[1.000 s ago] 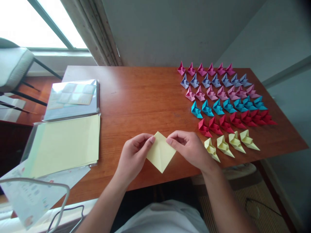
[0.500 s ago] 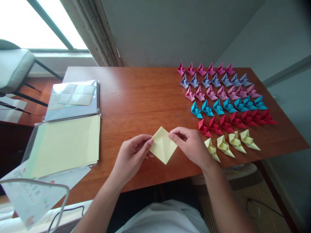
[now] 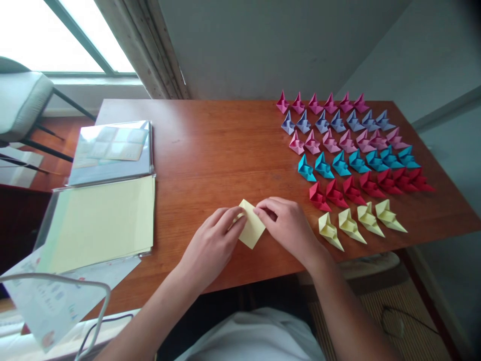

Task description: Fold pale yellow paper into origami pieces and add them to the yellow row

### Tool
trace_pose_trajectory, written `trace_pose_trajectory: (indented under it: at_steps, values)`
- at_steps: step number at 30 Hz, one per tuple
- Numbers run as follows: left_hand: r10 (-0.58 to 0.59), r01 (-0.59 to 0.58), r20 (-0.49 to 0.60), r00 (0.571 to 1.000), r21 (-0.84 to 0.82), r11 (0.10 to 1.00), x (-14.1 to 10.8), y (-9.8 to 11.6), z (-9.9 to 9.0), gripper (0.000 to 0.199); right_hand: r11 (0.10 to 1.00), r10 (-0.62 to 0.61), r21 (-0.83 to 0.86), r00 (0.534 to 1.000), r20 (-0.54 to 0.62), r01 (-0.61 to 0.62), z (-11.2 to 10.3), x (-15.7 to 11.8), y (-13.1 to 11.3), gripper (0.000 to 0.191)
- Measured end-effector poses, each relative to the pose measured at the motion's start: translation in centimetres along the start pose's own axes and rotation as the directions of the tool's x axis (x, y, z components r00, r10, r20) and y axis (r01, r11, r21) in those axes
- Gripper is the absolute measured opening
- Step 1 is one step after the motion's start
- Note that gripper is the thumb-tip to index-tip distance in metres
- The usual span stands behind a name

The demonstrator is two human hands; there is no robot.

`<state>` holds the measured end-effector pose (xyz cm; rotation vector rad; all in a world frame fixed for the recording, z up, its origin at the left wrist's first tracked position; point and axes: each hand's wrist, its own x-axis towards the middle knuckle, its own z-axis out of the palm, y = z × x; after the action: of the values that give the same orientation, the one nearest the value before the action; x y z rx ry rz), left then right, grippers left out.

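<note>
Pale yellow folded paper square (image 3: 253,230): between both hands, at the near side of the brown wooden table (image 3: 210,150).
Left hand (image 3: 213,239): thumb and finger pinch the paper's left side.
Right hand (image 3: 288,225): thumb and finger pinch its top right edge.
Paper's long way: far corner to near corner, a bit slanted.
Nearer hand: neither, both touch it.
</note>
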<state>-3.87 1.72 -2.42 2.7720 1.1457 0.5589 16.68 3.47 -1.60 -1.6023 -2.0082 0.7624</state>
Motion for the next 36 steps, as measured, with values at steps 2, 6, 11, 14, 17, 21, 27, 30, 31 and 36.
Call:
trace_pose_trajectory:
  at_steps: [2,6,11,14,17,21,27,30,31,36]
  values:
    - [0.01,-0.01,0.016,1.0,0.001,1.0,0.1,-0.2,0.1,0.03,1.0,-0.016,-0.022,0.999,-0.042,0.015,-0.2,-0.1,0.1,0.014]
    - [-0.04,0.041,0.014,0.999,-0.092,0.995,0.0,-0.5,0.4,0.03,0.999,0.001,0.033,0.995,-0.104,0.002,-0.9,-0.7,0.5,0.017]
    - [-0.124,0.117,-0.015,0.992,-0.242,0.963,0.0,-0.7,0.7,0.026,0.997,0.047,0.071,0.998,-0.047,-0.043,-1.2,-1.2,0.8,0.017]
    - [-0.139,0.132,-0.01,0.99,-0.266,0.955,0.0,-0.7,0.6,0.022,0.994,0.069,0.082,0.997,-0.019,-0.067,-1.0,-1.4,0.4,0.016]
    - [-0.137,0.131,-0.007,0.99,-0.269,0.954,0.1,-0.6,0.6,0.02,0.985,0.081,0.155,0.997,-0.005,-0.079,-1.2,-1.7,0.0,0.014]
    - [-0.15,0.143,-0.006,0.989,-0.273,0.951,0.1,-0.7,0.6,0.02,0.972,-0.011,0.233,0.995,0.101,-0.013,-1.7,-2.2,-0.4,0.034]
    - [-0.175,0.168,0.0,0.985,-0.289,0.942,0.0,-0.7,0.8,0.022,0.973,-0.202,0.123,0.978,0.046,0.195,-1.1,-2.6,0.2,0.05]
    - [-0.176,0.166,-0.012,0.984,-0.284,0.944,0.0,-0.6,0.8,0.022,0.978,-0.207,-0.028,0.978,-0.028,0.206,-0.2,-2.7,0.6,0.036]
    - [-0.174,0.164,-0.011,0.985,-0.283,0.945,0.0,-0.6,0.7,0.022,0.973,-0.22,-0.079,0.974,-0.046,0.216,0.0,-2.7,0.7,0.034]
    - [-0.162,0.157,0.007,0.987,-0.284,0.946,0.0,-0.6,0.5,0.027,0.923,-0.354,-0.176,0.934,-0.046,0.341,0.2,-2.9,0.8,0.026]
